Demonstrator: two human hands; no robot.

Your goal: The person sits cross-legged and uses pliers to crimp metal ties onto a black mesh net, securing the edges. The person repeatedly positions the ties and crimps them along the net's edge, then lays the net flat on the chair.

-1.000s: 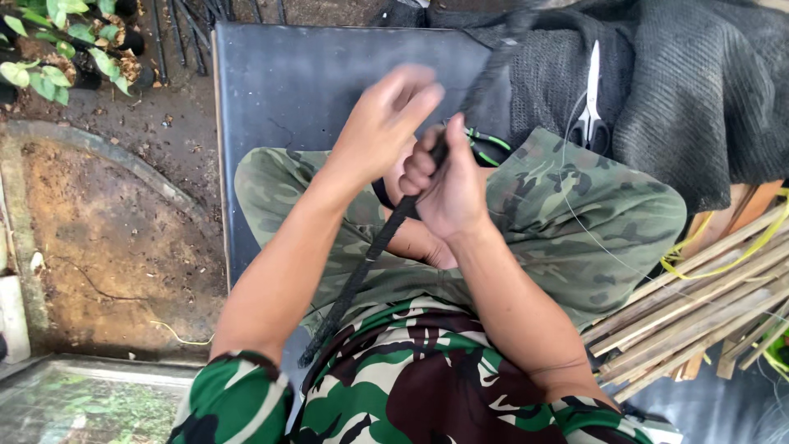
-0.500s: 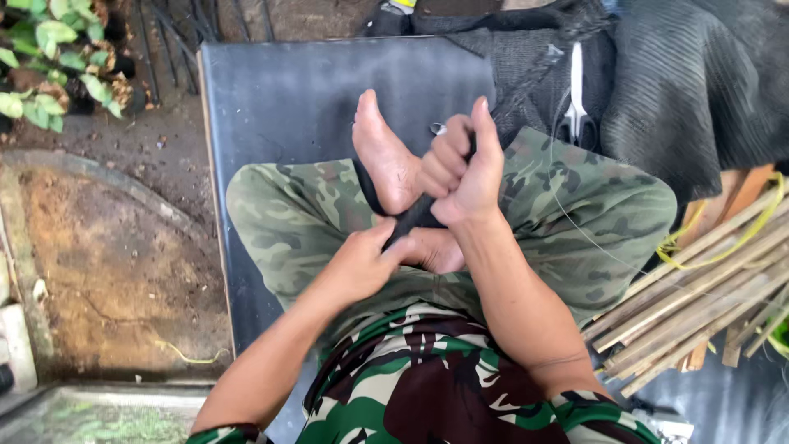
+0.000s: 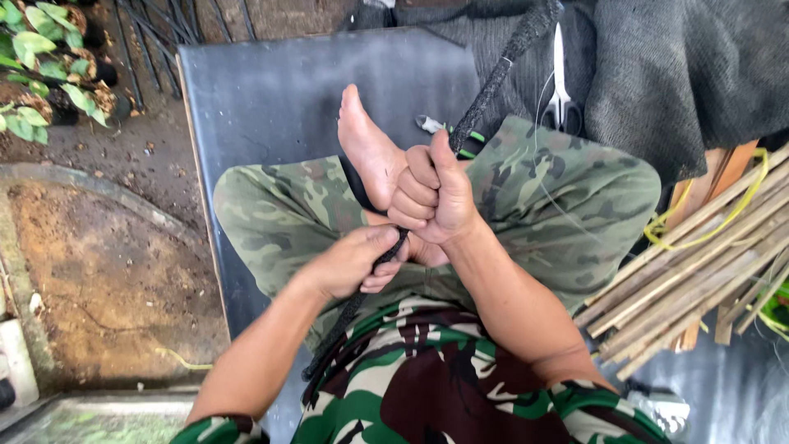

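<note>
The right hand [image 3: 434,201] is closed in a fist around a long black rope [image 3: 491,82], thumb pressed up along it. The rope runs from the dark netting [image 3: 682,74] at the top, down through this fist, and on past the lap. The left hand [image 3: 353,261] grips the same rope just below, fingers curled around it. A bare foot [image 3: 367,148] rests on the camouflage trousers [image 3: 567,197], touching the right hand. Scissors [image 3: 560,82] lie on the netting, and bamboo strips [image 3: 699,263] are stacked at the right.
</note>
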